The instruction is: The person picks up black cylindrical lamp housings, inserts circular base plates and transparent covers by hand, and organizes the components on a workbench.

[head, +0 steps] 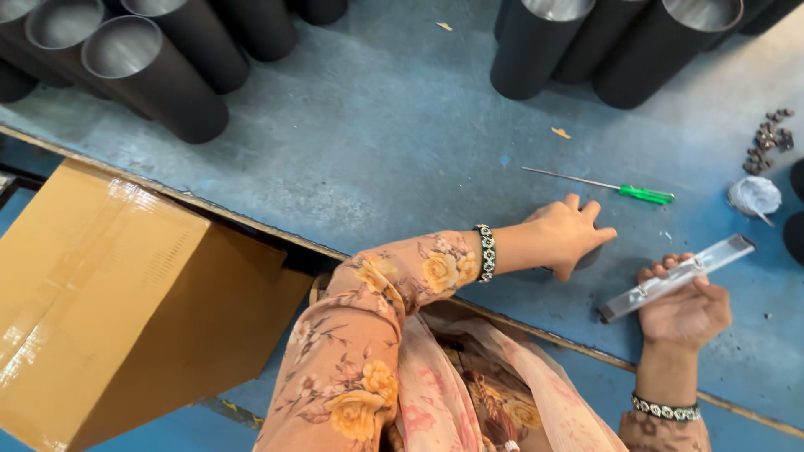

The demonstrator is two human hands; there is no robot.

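The work happens on a blue worktable [394,142] with a worn, scratched top, and groups of dark metal tubes [159,75] stand upright along its far side, left and right. Near the person's side, below the table edge, sits a big cardboard box [117,301] closed with tape. The left hand [569,236] lies on the table with the fingers bent down over a small dark round thing [589,259], which is mostly hidden, so it is not possible to say what it is or how firmly it is gripped. The right hand [685,310] is turned palm up and holds a long clear plastic strip [677,278] between the thumb and the curled fingers. The strip's long axis runs on a slant, from the low end near the left hand up to the far right. It is in the right hand, just beside the left one but not touching it. Further away on the table lies a screwdriver with a green handle [645,194], nearer to the left hand, and a small white cup [754,196] and a heap of little dark screws [769,141] are at the right.
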